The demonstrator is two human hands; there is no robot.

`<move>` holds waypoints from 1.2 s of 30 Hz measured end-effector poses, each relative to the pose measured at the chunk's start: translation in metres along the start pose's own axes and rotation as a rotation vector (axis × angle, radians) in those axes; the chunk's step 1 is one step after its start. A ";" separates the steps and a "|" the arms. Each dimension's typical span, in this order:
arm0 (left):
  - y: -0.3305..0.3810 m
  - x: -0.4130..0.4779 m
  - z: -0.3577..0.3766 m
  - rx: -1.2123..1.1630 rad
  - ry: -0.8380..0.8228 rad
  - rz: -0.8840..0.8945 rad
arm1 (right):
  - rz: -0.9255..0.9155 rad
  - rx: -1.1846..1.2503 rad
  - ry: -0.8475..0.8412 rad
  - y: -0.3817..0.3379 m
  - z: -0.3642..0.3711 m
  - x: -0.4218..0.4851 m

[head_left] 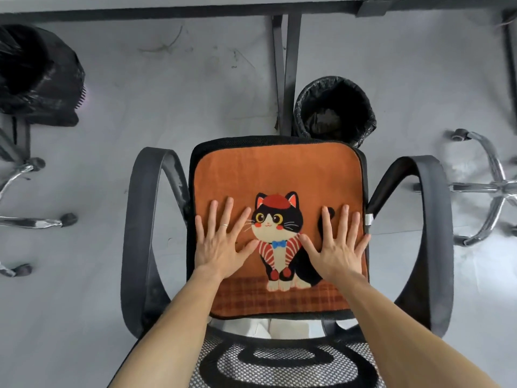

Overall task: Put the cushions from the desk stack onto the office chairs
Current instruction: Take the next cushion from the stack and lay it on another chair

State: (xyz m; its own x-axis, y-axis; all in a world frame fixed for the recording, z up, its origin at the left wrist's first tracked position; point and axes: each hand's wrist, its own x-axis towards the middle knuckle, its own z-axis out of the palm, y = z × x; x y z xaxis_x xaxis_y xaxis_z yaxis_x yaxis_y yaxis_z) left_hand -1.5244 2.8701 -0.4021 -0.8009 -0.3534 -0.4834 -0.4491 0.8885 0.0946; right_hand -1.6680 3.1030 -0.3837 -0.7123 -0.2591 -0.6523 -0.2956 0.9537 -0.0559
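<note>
grey floor (167, 107) all round, lined bin (334, 110) at twelve o'clock beyond the seat. orange cat cushion (277, 169) lies flat on the office chair (140, 225), between its armrests. left hand (223, 245) at nine o'clock of the cat, right hand (340, 247) at three; fingers spread, palms flat on the fabric. recommended: press evenly outward, square the edges to the seat, leave no corner overhanging.

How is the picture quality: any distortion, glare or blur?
Head view: wide-angle stretch enlarges the forearms; light is soft and even, only faint shadows under the left hand and right hand on the cushion; the chrome chair base glints; the centre is sharp, edges slightly smeared.
</note>
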 end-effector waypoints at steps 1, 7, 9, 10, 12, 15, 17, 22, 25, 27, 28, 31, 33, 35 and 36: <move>-0.001 -0.001 0.002 -0.002 0.000 -0.008 | -0.007 0.001 -0.003 0.000 0.002 0.001; 0.002 0.003 -0.002 -0.013 -0.026 -0.022 | -0.021 -0.006 -0.035 0.002 -0.001 0.006; 0.003 0.002 -0.010 -0.003 -0.075 -0.040 | -0.017 -0.002 -0.091 0.001 -0.009 0.006; 0.005 0.002 -0.015 0.011 -0.105 -0.048 | -0.019 -0.012 -0.110 0.000 -0.014 0.005; 0.009 0.003 -0.025 0.048 -0.183 -0.056 | -0.029 -0.044 -0.174 -0.001 -0.026 0.003; 0.023 0.014 -0.058 0.053 -0.285 -0.073 | -0.022 -0.150 -0.275 -0.009 -0.058 0.006; 0.034 0.028 -0.083 0.038 -0.250 -0.067 | -0.010 -0.212 -0.264 -0.023 -0.088 0.015; 0.049 0.073 -0.111 -0.112 -0.049 0.015 | -0.127 0.012 -0.061 -0.058 -0.124 0.041; 0.050 0.096 -0.104 -0.142 -0.019 0.045 | -0.208 0.124 0.088 -0.079 -0.110 0.063; 0.040 0.106 -0.092 -0.140 -0.027 0.009 | -0.182 0.121 0.154 -0.081 -0.099 0.083; 0.031 0.113 -0.081 -0.139 -0.033 -0.013 | -0.148 0.106 0.167 -0.077 -0.093 0.096; 0.005 0.111 -0.061 -0.125 0.005 -0.033 | -0.100 -0.020 0.176 -0.051 -0.086 0.114; -0.004 0.110 -0.053 -0.118 0.053 -0.051 | -0.082 -0.024 0.201 -0.038 -0.085 0.121; -0.008 0.107 -0.049 -0.122 0.082 -0.087 | -0.059 0.029 0.215 -0.036 -0.084 0.125; -0.008 0.106 -0.047 -0.124 0.093 -0.099 | -0.056 0.058 0.225 -0.036 -0.083 0.125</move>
State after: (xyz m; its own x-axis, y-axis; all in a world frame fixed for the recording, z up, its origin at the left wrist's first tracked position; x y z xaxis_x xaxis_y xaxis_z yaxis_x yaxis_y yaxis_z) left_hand -1.6246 2.8118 -0.4133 -0.7807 -0.4681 -0.4139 -0.5685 0.8071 0.1594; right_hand -1.7993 3.0239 -0.4010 -0.8216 -0.3335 -0.4623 -0.3065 0.9422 -0.1349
